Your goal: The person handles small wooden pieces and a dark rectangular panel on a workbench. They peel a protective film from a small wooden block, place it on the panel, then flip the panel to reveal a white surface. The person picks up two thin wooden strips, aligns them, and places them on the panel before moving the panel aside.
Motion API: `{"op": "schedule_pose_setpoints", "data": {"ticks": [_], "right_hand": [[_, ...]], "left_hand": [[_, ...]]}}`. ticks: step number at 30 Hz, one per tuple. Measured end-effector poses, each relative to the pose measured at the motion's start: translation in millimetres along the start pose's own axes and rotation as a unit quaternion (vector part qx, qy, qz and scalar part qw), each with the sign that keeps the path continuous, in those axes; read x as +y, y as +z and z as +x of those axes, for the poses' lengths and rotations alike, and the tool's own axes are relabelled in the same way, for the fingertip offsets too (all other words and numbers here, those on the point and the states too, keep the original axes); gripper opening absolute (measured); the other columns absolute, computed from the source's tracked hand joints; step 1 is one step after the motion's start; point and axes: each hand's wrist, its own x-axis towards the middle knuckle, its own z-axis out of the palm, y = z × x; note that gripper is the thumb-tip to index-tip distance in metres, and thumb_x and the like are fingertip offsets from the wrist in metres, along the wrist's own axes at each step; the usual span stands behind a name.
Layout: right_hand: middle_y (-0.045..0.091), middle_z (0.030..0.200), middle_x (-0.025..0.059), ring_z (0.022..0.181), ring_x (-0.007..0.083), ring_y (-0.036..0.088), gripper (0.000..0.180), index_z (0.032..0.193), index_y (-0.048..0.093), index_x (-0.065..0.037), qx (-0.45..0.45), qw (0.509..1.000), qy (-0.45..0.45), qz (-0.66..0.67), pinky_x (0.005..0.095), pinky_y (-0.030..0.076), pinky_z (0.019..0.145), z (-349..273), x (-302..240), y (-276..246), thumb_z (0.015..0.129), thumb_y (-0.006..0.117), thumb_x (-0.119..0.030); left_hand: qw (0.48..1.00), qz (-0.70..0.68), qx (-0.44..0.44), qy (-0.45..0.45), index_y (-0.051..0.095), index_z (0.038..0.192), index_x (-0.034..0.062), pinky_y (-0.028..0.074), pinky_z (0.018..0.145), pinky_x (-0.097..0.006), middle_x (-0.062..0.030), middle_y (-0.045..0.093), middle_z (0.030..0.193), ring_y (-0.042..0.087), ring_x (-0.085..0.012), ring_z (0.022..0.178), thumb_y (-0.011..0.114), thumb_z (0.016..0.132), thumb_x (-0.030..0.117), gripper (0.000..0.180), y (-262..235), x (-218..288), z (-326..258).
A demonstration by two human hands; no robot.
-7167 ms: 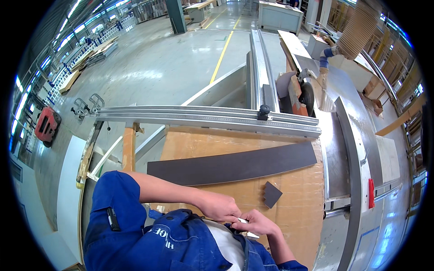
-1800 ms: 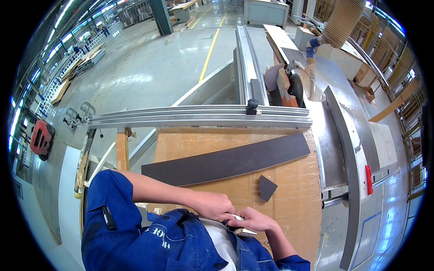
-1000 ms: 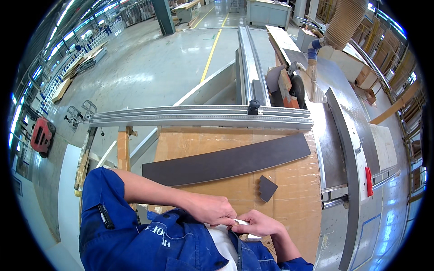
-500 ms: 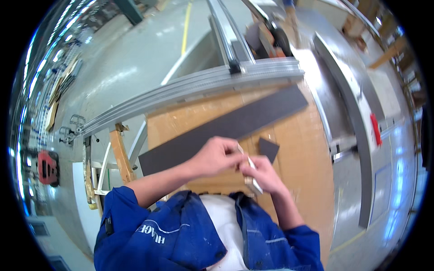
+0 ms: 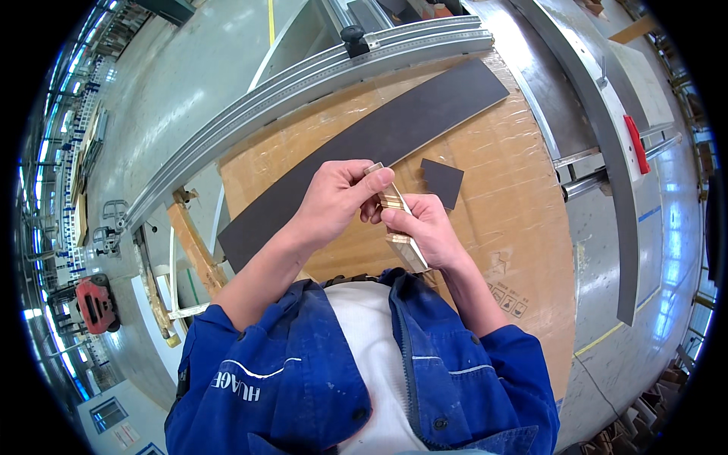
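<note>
- In the head view, the left hand [image 5: 334, 193] has its fingers curled and its thumb closed over the upper end of a small stepped wooden piece [image 5: 409, 253], pale on its face, layered along its edge.
- The right hand [image 5: 432, 233] is closed too, thumb and fingers pinching that piece around its middle; the lower end pokes out below.
- The piece is held aslant above the near part of the cardboard sheet [image 5: 504, 227], close to the person's chest.
- A long dark strip [image 5: 364, 144] lies from the sheet's left edge to near its far right corner, with no steps that I can make out.
- A small dark notched block [image 5: 444, 183] sits just on the near side of the strip, toward the sheet's right edge, clear of both hands.
- Along the sheet's far edge runs a metal rail [image 5: 303, 85].
- As I judge it, the steps are already shaped in piece and block, and the handling is midway: nothing is released. How much remains, I can't tell.
</note>
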Motion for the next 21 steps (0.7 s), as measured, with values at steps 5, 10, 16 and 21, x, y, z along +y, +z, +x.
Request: {"op": "schedule_pose_setpoints", "data": {"ticks": [5,10,16,21], "right_hand": [[0.062,0.071,-0.0041,0.063,0.0023,0.053,0.018,0.093,0.073,-0.001,0.011,0.996,-0.015,-0.086,0.0236,0.041,0.055,-5,-4,-2,0.097,0.069,-0.019],[0.063,0.072,-0.0023,0.066,0.0035,0.058,0.019,0.091,0.072,0.000,0.042,0.989,-0.023,-0.137,0.0239,0.046,0.057,-8,2,-12,0.095,0.074,-0.018],[0.065,0.072,-0.0003,0.066,0.0053,0.060,0.023,0.092,0.072,0.001,0.068,0.982,-0.087,-0.156,0.0255,0.048,0.058,-9,1,-10,0.094,0.076,-0.022],[0.067,0.075,0.0000,0.067,0.0054,0.059,0.022,0.095,0.074,0.001,0.092,0.981,-0.083,-0.149,0.0255,0.048,0.059,-9,-1,-10,0.096,0.074,-0.021]], "left_hand": [[0.996,-0.075,0.022,-0.039,0.069,0.086,0.0042,0.046,0.056,-0.024,-0.0010,0.064,0.073,0.060,-0.0078,0.062,0.064,0.106,0.035,0.037,-4,4,-1],[0.993,-0.105,0.036,-0.028,0.069,0.089,0.0044,0.046,0.054,-0.023,-0.0012,0.065,0.075,0.059,-0.0073,0.062,0.061,0.107,0.037,0.039,-6,16,-4],[0.992,-0.103,0.029,-0.062,0.073,0.107,0.0010,0.048,0.058,-0.023,-0.0011,0.066,0.079,0.061,-0.0074,0.067,0.060,0.108,0.034,0.035,-9,6,-3],[0.991,-0.114,-0.003,-0.066,0.071,0.116,-0.0021,0.051,0.064,-0.024,-0.0018,0.067,0.085,0.062,-0.0081,0.071,0.060,0.109,0.029,0.033,-5,0,-4]]}}
